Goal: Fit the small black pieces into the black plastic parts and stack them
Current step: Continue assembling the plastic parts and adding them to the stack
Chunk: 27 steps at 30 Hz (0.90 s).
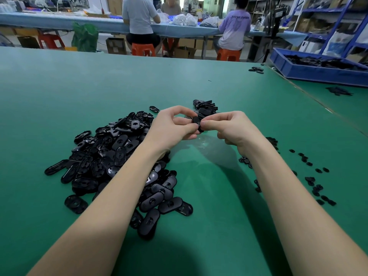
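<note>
Green matting (99,92) covers our table and runs far ahead of our hands to its back edge, with open surface on the far left and in the middle near us, between our forearms. On the right, a seam (318,102) in the mat slants away towards a blue bin (310,71) filled with black parts at the far right corner. Beyond the back edge, people sit on orange stools (143,49) at another long bench.

To the left, under and beside our left forearm, lies a big loose heap of black plastic parts (111,156), oval shells lying every way. To the right, scattered small black pieces (316,186) lie past our right forearm, some partly hidden by it. Just beyond our hands sits a small stack of parts (206,105).

We hold one black part (198,121) above the mat, between both hands. Our left hand (171,128) has its fingers curled, thumb and fingertips pinching the part's left side. Our right hand (233,128) meets it from the other side, thumb and forefinger pinched onto the part's right edge, the other fingers folded under. We cannot tell whether a small piece sits under those fingertips, as they cover most of the part.
</note>
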Each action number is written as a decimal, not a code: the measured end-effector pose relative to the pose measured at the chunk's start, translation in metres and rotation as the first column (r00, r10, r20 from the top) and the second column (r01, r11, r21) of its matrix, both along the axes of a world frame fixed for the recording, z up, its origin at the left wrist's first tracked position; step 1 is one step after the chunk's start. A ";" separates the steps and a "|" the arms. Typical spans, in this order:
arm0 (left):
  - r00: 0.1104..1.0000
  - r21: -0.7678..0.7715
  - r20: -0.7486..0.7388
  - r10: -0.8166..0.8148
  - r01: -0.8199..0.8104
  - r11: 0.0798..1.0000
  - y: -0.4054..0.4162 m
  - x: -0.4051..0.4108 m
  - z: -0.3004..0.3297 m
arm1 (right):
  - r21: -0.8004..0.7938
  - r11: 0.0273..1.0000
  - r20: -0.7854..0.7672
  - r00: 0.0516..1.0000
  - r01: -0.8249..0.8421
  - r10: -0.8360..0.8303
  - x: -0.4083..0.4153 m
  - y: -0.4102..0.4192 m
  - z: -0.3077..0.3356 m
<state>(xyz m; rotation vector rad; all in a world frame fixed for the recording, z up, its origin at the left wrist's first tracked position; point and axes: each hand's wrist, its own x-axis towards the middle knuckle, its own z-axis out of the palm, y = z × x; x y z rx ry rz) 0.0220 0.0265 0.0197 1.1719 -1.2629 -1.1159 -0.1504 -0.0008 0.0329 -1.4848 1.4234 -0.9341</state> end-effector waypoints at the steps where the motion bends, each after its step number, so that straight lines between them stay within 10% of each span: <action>1: 1.000 -0.001 0.000 0.002 -0.002 1.000 0.000 0.000 0.000 | -0.003 1.000 -0.002 1.000 0.000 0.000 0.001 0.001 0.000; 27: 0.998 0.125 -0.056 -0.004 0.011 0.992 -0.002 0.003 0.002 | -0.014 0.998 0.039 0.998 -0.055 0.055 -0.001 0.006 -0.006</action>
